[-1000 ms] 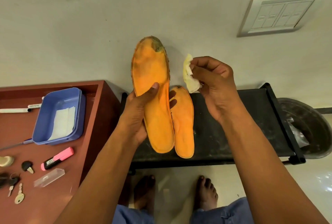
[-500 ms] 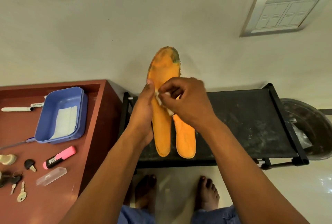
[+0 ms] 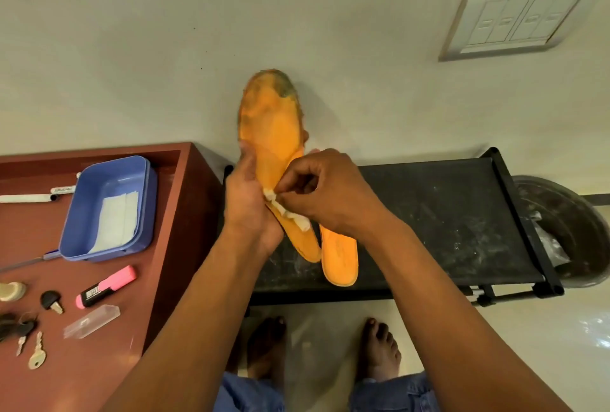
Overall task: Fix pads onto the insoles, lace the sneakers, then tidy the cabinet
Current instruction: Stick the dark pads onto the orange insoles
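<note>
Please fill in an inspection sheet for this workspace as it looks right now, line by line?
Surface: black shelf, dusty with pale smears; red-brown cabinet top beside it.
Job's things: held insole raised, dark grime at its toe; second insole lying on the shelf; white pad pressed on the held insole's lower half.
Clutter: blue tray with white sheets, pink highlighter, keys, clear case, white pen.
Grippers: left hand grips the held insole; right hand pinches the pad.
Cables: nothing seen.
Surroundings: wall switch panel, dark bin, bare feet on the floor.
</note>
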A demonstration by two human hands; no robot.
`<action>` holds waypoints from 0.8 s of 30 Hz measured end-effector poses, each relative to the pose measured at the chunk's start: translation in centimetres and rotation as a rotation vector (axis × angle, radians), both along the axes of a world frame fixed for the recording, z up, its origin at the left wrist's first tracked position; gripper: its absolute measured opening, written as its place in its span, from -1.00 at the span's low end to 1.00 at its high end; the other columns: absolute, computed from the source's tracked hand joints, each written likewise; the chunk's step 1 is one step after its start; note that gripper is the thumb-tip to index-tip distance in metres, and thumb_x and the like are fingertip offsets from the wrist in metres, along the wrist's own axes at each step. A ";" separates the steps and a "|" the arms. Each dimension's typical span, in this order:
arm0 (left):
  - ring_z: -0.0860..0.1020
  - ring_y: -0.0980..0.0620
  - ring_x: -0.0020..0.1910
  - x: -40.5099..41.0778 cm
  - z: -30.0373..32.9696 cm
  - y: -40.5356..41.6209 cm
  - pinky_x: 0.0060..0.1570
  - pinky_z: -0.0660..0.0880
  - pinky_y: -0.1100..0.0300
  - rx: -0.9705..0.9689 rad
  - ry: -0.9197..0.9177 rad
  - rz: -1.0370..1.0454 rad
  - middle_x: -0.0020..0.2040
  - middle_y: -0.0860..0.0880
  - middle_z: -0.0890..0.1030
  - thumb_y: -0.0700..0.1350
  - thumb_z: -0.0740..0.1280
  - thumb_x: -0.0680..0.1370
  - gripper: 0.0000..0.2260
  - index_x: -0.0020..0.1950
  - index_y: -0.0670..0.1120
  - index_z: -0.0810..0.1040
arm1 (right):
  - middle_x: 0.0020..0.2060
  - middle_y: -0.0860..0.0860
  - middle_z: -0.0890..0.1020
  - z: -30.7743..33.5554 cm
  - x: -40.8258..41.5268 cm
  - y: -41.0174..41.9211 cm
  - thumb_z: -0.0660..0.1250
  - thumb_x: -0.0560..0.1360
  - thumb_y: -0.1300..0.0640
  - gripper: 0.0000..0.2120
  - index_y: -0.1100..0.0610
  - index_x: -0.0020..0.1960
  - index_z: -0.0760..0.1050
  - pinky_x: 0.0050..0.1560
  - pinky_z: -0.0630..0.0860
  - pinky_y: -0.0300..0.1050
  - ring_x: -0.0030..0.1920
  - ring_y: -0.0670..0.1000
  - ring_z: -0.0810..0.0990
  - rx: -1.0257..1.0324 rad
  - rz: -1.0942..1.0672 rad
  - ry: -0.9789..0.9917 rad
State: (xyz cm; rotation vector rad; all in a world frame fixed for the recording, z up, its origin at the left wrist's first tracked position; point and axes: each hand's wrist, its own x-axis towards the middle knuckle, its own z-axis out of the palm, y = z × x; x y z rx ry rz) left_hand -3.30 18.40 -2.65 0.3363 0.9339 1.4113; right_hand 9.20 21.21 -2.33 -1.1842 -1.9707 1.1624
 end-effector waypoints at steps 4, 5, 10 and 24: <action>0.55 -0.16 0.40 -2.5 -0.8 0.7 0.39 0.47 -0.15 0.041 -0.101 0.122 0.47 -0.14 0.52 0.30 -0.04 0.69 -0.36 0.52 -0.12 0.44 | -0.24 -0.04 0.75 0.1 -0.6 -0.2 0.57 0.40 0.26 -0.94 0.14 -0.14 0.75 0.00 0.68 0.06 -0.18 -0.05 0.71 -0.096 0.140 0.031; 0.55 -0.16 0.40 -2.7 -1.0 0.7 0.41 0.44 -0.15 0.056 -0.125 0.124 0.47 -0.14 0.52 0.30 -0.03 0.69 -0.37 0.52 -0.11 0.44 | -0.24 -0.05 0.75 0.0 -0.5 -0.2 0.57 0.41 0.25 -0.94 0.13 -0.13 0.75 -0.01 0.68 0.02 -0.18 -0.06 0.71 -0.089 0.122 0.039; 0.55 -0.14 0.40 -1.9 -0.5 0.4 0.32 0.49 -0.08 0.067 -0.183 0.116 0.43 -0.15 0.56 0.31 -0.04 0.69 -0.35 0.49 -0.15 0.45 | -0.27 -0.16 0.71 -0.4 0.0 0.3 0.57 0.41 0.14 -0.94 0.00 -0.14 0.74 -0.14 0.62 -0.12 -0.26 -0.18 0.64 0.056 -0.076 -0.033; 0.60 -0.16 0.33 -2.7 -0.3 0.5 0.40 0.46 -0.08 0.086 -0.247 0.230 0.39 -0.14 0.59 0.28 -0.02 0.70 -0.38 0.48 -0.16 0.45 | -0.21 0.02 0.74 0.2 0.8 0.6 0.56 0.45 0.25 -0.95 0.18 -0.10 0.73 -0.17 0.61 -0.26 -0.25 -0.13 0.65 -0.242 0.230 -0.059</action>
